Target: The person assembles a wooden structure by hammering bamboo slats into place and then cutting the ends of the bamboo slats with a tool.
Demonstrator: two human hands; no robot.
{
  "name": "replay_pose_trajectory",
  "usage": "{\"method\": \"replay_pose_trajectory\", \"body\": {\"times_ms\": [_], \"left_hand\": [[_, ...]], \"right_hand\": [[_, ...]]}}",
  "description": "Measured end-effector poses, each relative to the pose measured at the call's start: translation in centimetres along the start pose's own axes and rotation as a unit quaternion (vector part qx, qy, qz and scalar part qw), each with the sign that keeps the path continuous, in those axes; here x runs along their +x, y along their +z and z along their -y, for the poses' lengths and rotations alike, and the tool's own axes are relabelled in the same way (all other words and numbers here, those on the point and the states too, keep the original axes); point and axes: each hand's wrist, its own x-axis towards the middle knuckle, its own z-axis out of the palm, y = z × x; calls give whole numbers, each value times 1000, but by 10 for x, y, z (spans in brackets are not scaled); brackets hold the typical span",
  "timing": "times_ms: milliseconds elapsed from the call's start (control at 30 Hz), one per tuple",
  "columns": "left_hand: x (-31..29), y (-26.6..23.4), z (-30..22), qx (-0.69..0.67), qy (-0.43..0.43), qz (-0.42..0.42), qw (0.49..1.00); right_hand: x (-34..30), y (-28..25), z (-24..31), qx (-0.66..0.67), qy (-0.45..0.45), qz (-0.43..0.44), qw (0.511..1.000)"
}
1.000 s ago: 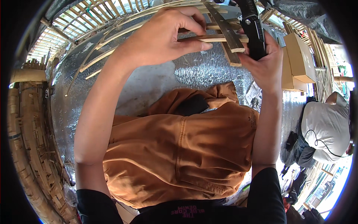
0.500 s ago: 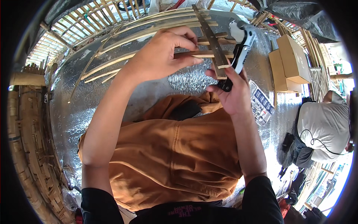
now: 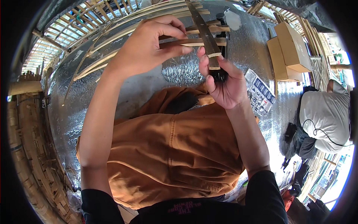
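My left hand [image 3: 143, 46] is closed around a light bamboo slat [image 3: 207, 42], pinching it between thumb and fingers. This slat belongs to a lattice of several long slats, crossed near their right ends by a dark, studded bamboo crosspiece [image 3: 203, 28] made of two strips. My right hand [image 3: 229, 84] is closed below the crosspiece's near end, fingertips and thumb on either side of it. In that palm sits a black hand tool [image 3: 220, 76], mostly hidden behind the bamboo; its kind does not show clearly now. The lattice's far end runs out of view.
Brown cloth [image 3: 149, 156] covers my lap. Silvery foil sheeting [image 3: 179, 72] lies beyond, with a printed paper sheet [image 3: 259, 93] at right. Cardboard boxes [image 3: 285, 52] stand further right, near a seated person in a grey shirt [image 3: 324, 115]. Bamboo poles [image 3: 28, 130] line the left.
Both hands and the lattice have shifted slightly left and toward the top. The grey-and-black tool, slanting out right of the crosspiece before, has turned more upright and now lies largely behind it.
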Motion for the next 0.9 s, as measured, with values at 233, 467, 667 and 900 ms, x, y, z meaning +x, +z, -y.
{"method": "replay_pose_trajectory", "body": {"times_ms": [233,467,667,900], "left_hand": [[1,5,-2,29,-20,17,999],[-2,6,-1,40,-26,23,999],[-3,9,-2,53,-7,28,998],[-7,16,-4,97,22,-7,995]], "right_hand": [[-1,-11,4,-3,11,-24,1000],[0,-4,4,-62,10,-37,997],[-3,-15,11,-90,27,-3,996],[-1,-7,8,-112,-9,-10,994]]}}
